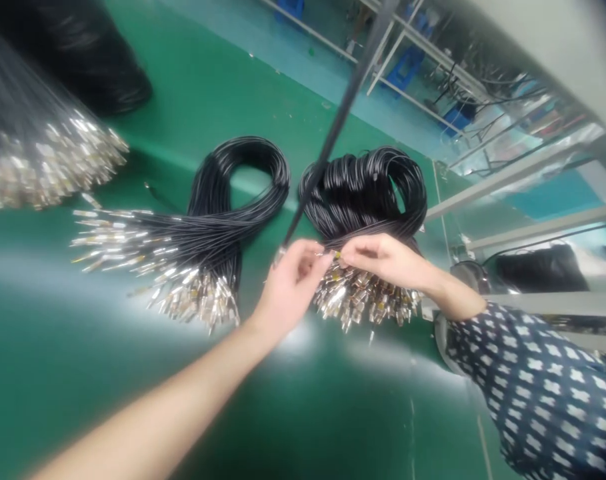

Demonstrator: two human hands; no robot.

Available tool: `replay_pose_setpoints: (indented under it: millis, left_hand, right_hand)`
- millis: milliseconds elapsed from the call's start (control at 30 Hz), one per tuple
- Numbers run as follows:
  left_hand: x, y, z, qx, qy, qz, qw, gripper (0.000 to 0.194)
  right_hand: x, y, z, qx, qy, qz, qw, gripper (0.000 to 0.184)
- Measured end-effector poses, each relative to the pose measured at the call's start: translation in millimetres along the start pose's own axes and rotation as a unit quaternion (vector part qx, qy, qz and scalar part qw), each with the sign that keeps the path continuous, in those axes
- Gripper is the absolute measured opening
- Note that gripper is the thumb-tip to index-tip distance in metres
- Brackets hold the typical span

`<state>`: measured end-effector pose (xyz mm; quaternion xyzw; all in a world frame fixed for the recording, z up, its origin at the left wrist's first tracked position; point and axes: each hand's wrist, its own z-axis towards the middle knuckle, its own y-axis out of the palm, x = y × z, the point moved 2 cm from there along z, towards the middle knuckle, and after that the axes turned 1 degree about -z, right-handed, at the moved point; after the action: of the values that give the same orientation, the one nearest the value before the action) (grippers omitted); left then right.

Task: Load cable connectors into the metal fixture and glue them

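My left hand (295,277) is closed, thumb and fingers pinched together around a small metal connector piece. A long black cable (330,137) rises from beside this hand toward the top of the view, with a shiny tip at its lower end. My right hand (383,257) is closed too, its fingertips pinching a small metal connector with a yellow part (337,255) right against the left fingertips. Just behind and below both hands lies a coiled bundle of black cables (365,190) with many silvery connector ends (365,297).
Left of my hands, a second looped cable bundle (243,217) rests on the green surface (193,400). A larger bundle with metal ends (47,160) and a black bag-like shape (87,53) fill the upper left. White frame rails (517,177) stand at the right.
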<state>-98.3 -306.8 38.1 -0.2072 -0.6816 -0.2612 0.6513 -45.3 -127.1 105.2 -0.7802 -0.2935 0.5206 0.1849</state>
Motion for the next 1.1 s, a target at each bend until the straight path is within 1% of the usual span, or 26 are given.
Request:
replay_pose_setpoints:
  millis: [67,100,167,267,333,433,533,633,733,800,933,967,1033,1100]
  left_hand:
    - [1,8.3,13,-0.015,0.010,-0.001,1.000,0.023]
    - [1,9.9,16,-0.014,0.010,0.004,1.000,0.027]
    - [-1,9.9,19,0.004,0.002,0.010,1.000,0.030]
    - [-2,7.8,16,0.033,-0.008,0.002,0.999,0.030]
    - [-3,7.3,14,0.039,-0.006,-0.002,0.999,0.030]
    - [-2,7.8,11,0.031,0.016,0.004,0.999,0.026]
    - [-1,7.7,8,0.032,0.040,0.018,0.999,0.024]
    - [-2,7.1,5,0.034,0.035,0.014,0.999,0.025]
    - [-3,8.3,4,0.018,-0.001,-0.016,1.000,0.029]
    - [-2,10.9,4,0.012,-0.026,-0.035,0.999,0.027]
    - [4,19.5,8,-0.012,-0.076,-0.037,0.996,0.025]
    - [6,21.3,9,-0.018,-0.098,-0.050,0.994,0.025]
    - [8,22.5,11,-0.021,-0.159,-0.110,0.981,0.021]
    - [10,21.5,10,-0.025,-0.231,-0.176,0.957,0.016]
  right_hand:
    - [1,0,-2,0.005,-0.014,-0.008,1.000,0.029]
    - [2,0,-3,0.014,-0.023,-0.025,0.999,0.028]
    - [3,-2,-5,0.037,-0.050,-0.089,0.994,0.025]
    - [8,-4,-6,0.062,-0.094,-0.221,0.969,0.021]
    - [10,-4,-6,0.082,-0.109,-0.263,0.955,0.018]
    - [8,3,-4,0.116,-0.130,-0.223,0.959,0.017]
    - [5,13,-1,0.116,-0.151,-0.162,0.968,0.018]
    - [5,19,-3,0.154,-0.162,-0.170,0.960,0.020]
    - [7,22,-8,0.207,-0.178,-0.241,0.931,0.017]
    - [8,23,-11,0.225,-0.187,-0.288,0.912,0.018]
    - [6,28,-16,0.249,-0.216,-0.356,0.875,0.024]
    - [5,29,-18,0.260,-0.222,-0.369,0.864,0.025]
    - [4,32,-20,0.281,-0.233,-0.385,0.848,0.025]
    - [3,33,-23,0.290,-0.239,-0.381,0.845,0.022]
